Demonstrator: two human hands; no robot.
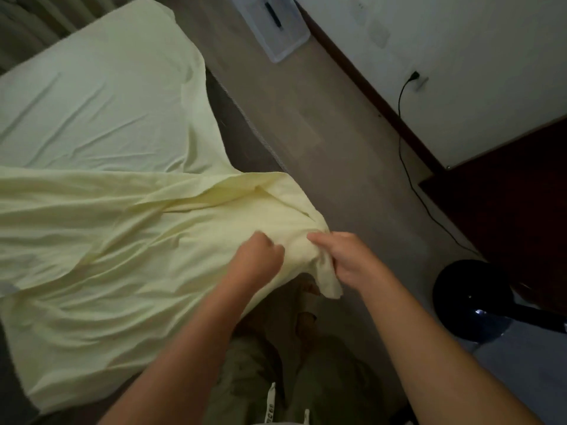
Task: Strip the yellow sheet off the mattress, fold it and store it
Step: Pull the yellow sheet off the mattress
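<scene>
Head view: both hands clutch the near corner of the yellow sheet at centre. The right hand grips the hanging tip, and the left hand has its fingers curled into the cloth just beside it. Toward 10 o'clock the sheet lies spread over the mattress. A hard tug could snag it there — or spill slack onto the floor.

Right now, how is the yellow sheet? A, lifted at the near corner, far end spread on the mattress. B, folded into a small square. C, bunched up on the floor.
A: the left hand and right hand grip the yellow sheet at its raised near corner; its far end covers the mattress.
</scene>
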